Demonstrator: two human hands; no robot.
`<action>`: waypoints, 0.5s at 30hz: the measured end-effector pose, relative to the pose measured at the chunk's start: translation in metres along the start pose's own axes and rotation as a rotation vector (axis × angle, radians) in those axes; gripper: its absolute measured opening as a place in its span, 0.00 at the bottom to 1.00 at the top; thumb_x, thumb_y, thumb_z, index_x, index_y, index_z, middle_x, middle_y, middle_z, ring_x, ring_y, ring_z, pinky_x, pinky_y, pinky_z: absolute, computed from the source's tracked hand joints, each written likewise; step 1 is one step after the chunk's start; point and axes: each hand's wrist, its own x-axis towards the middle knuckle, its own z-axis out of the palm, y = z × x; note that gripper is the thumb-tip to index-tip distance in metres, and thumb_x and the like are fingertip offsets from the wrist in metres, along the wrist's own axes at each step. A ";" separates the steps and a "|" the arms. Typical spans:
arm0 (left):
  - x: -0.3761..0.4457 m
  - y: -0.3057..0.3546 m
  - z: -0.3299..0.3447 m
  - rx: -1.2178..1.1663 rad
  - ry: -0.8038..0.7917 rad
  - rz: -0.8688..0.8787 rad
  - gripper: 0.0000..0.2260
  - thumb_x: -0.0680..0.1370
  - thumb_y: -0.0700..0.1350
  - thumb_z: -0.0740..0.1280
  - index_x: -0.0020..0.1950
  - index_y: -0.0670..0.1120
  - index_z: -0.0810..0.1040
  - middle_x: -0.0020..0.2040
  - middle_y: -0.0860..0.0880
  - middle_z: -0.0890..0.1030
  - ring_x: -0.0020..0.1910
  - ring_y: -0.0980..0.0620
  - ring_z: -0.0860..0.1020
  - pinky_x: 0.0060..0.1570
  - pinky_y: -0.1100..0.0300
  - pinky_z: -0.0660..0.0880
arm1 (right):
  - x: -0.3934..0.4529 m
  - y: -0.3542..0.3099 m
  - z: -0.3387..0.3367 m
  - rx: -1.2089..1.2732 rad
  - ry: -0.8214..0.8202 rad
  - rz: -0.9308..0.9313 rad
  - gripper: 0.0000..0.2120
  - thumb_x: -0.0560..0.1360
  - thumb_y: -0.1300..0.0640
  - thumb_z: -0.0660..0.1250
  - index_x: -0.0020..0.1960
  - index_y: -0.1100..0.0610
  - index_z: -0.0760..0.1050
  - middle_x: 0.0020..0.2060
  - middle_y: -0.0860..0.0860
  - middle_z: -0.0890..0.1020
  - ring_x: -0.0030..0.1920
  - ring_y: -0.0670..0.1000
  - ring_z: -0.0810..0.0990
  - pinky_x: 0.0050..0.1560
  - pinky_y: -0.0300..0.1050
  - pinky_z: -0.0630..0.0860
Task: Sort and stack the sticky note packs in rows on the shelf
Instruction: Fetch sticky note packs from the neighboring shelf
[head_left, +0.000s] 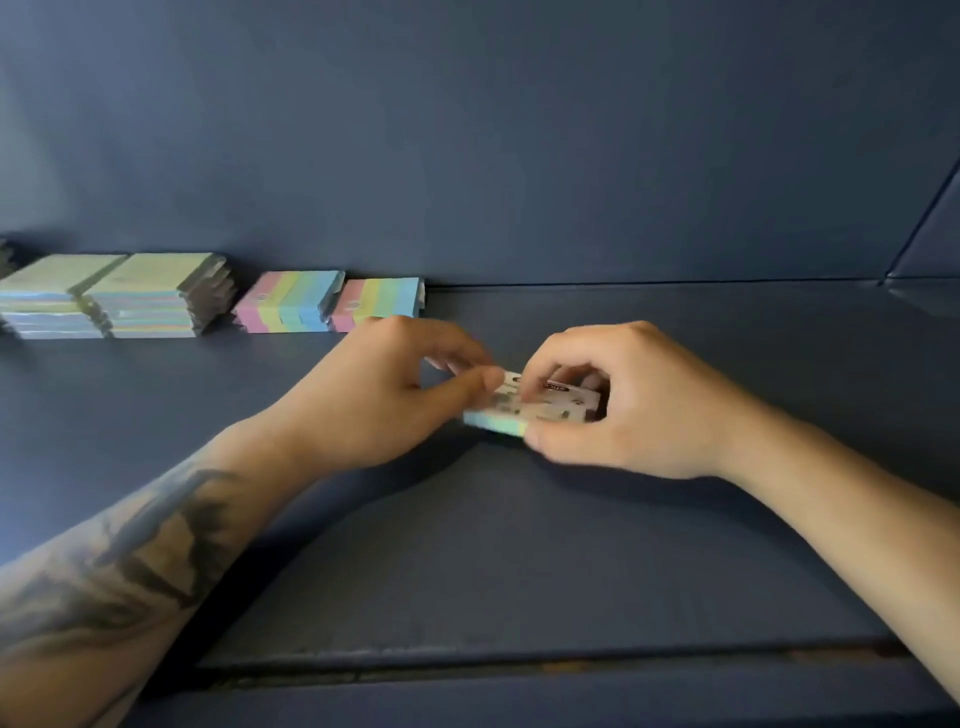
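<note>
held pack: a small sticky note pack (540, 408) with pastel edges and a printed white top is gripped between both hands, low over the middle of the dark blue shelf (519, 561); whether it touches the shelf cannot be told.
left hand: the left hand (384, 395) is curled, with thumb and fingertips pinched on the pack's left end.
right hand: the right hand (623, 400) is curled round the pack's right end, thumb at the near edge, fingers over the top.
back row: two striped packs (291, 306) are set side by side against the back wall.
far left: two taller stacks (150, 296) are placed just beside them.
</note>
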 end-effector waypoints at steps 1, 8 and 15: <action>0.001 -0.001 0.001 -0.042 0.021 -0.009 0.13 0.80 0.60 0.66 0.51 0.53 0.85 0.46 0.60 0.85 0.50 0.61 0.81 0.51 0.68 0.74 | 0.000 0.000 -0.001 0.107 0.021 -0.005 0.08 0.69 0.48 0.75 0.46 0.47 0.82 0.41 0.44 0.84 0.41 0.46 0.82 0.41 0.51 0.78; 0.001 0.013 0.002 -0.408 -0.138 -0.165 0.19 0.79 0.61 0.70 0.35 0.50 0.82 0.36 0.56 0.83 0.34 0.57 0.75 0.42 0.58 0.77 | 0.008 0.004 0.001 0.337 0.184 -0.001 0.13 0.76 0.52 0.64 0.40 0.58 0.81 0.32 0.52 0.80 0.34 0.47 0.74 0.36 0.44 0.70; -0.001 0.007 0.003 -0.483 -0.083 -0.130 0.13 0.75 0.38 0.77 0.36 0.54 0.84 0.33 0.57 0.82 0.33 0.59 0.80 0.40 0.66 0.75 | 0.007 0.003 0.002 0.473 0.121 0.045 0.06 0.72 0.54 0.70 0.48 0.54 0.80 0.37 0.60 0.84 0.34 0.51 0.79 0.34 0.43 0.76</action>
